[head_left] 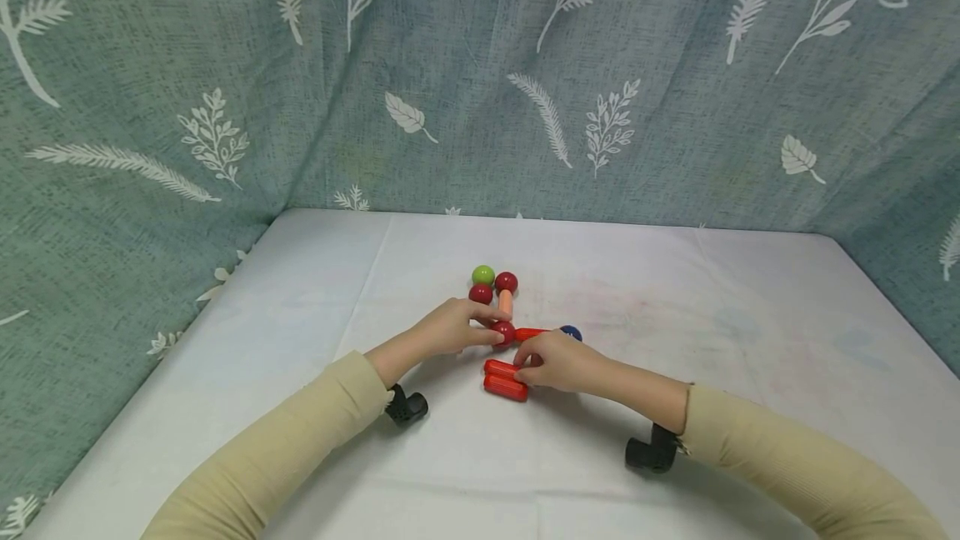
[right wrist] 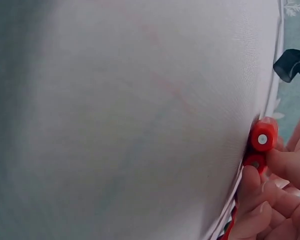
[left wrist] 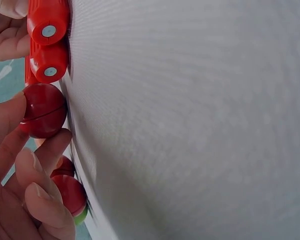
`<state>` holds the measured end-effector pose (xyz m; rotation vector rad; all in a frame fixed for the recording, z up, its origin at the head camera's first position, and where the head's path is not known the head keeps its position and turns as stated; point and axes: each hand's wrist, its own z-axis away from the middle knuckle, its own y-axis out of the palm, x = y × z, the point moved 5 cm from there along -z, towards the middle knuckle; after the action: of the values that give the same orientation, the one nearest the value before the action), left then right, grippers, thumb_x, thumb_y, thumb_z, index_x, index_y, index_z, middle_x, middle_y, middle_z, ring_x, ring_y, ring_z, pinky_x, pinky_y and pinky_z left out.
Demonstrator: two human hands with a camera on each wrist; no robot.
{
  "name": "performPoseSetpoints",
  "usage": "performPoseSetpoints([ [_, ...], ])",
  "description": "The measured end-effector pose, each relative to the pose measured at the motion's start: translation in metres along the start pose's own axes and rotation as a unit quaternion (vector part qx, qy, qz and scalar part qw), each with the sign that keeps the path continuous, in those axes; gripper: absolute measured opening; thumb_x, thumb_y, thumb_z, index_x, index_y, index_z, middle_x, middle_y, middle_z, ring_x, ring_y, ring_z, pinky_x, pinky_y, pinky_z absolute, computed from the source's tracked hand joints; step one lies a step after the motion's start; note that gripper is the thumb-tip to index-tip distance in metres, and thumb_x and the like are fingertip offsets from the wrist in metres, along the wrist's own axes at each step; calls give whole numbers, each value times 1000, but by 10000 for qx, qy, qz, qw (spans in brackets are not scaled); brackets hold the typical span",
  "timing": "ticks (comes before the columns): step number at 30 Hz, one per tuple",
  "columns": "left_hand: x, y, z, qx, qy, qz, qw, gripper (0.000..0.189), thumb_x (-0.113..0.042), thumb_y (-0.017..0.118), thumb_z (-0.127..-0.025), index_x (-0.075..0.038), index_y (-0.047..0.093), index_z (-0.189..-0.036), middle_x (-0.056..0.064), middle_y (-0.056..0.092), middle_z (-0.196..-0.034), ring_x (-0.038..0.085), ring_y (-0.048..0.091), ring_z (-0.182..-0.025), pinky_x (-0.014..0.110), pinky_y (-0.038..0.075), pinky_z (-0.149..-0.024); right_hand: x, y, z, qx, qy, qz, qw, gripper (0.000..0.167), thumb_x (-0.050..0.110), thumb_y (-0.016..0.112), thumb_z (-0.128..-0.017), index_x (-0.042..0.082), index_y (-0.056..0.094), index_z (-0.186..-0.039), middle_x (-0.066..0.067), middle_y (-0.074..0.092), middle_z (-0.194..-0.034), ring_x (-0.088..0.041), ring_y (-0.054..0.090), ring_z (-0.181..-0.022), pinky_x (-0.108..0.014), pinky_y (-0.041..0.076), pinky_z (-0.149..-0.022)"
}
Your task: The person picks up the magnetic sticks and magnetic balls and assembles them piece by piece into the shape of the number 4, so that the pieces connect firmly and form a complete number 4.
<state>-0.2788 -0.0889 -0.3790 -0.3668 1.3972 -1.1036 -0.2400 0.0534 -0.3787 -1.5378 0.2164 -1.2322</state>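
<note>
My left hand (head_left: 459,327) pinches a red ball (head_left: 503,334) between thumb and fingers; the left wrist view shows this ball (left wrist: 44,111) with a seam round it. A peach rod (head_left: 506,304) runs from that ball to a farther red ball (head_left: 506,282). On its right is a red rod (head_left: 531,333), partly behind my right hand (head_left: 562,362), with a blue ball (head_left: 572,332) beyond. My right hand pinches the right end of a ribbed red magnetic rod (head_left: 501,369). A second ribbed red rod (head_left: 506,387) lies alongside, nearer me; its end (right wrist: 263,139) has a round metal disc.
Behind my left hand sit a green ball (head_left: 483,275) and another red ball (head_left: 481,294), close together. The white-covered table (head_left: 750,340) ends at a green leaf-patterned cloth (head_left: 480,90). Black wrist-worn devices (head_left: 651,450) hang under both forearms.
</note>
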Motion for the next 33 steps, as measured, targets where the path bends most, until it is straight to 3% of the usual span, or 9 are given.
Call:
performPoseSetpoints([
  [9,-1,1,1,-4,-78,-4,10000,36,-29,67,-83,-29,62,-119,-2,63,-98,14,47,-51,24,41,-49,-6,-4,9,-96,42,291,9995,11,13,67,-82,6,70,-89,5,60,-69,-6,49,-60,-18,42,-56],
  [16,-2,0,0,-15,34,-25,10000,36,-29,67,-83,-27,62,-119,-1,64,-103,13,50,-56,24,42,-52,-23,-11,26,-206,561,257,9979,11,14,69,-81,7,69,-89,5,57,-67,-8,47,-60,-20,40,-55],
  [20,0,1,0,-21,10,28,10000,35,-29,67,-83,-28,63,-118,-2,64,-99,13,49,-54,25,42,-53,-33,-16,38,-212,815,206,9962,12,14,68,-81,6,69,-90,4,57,-69,-10,47,-61,-22,41,-56],
  [28,3,1,-1,-20,-80,64,9999,36,-30,68,-82,-29,63,-118,-3,62,-92,15,49,-52,25,43,-51,-47,-24,57,-361,886,-38,9954,7,10,66,-81,7,67,-87,4,54,-64,-9,46,-55,-23,40,-53],
  [33,3,2,-2,-11,-37,68,10000,36,-29,68,-82,-29,63,-118,-4,62,-89,15,48,-50,25,42,-50,-47,-27,60,-419,1008,-132,9939,8,10,67,-80,6,67,-87,2,57,-72,-11,48,-61,-24,42,-56],
])
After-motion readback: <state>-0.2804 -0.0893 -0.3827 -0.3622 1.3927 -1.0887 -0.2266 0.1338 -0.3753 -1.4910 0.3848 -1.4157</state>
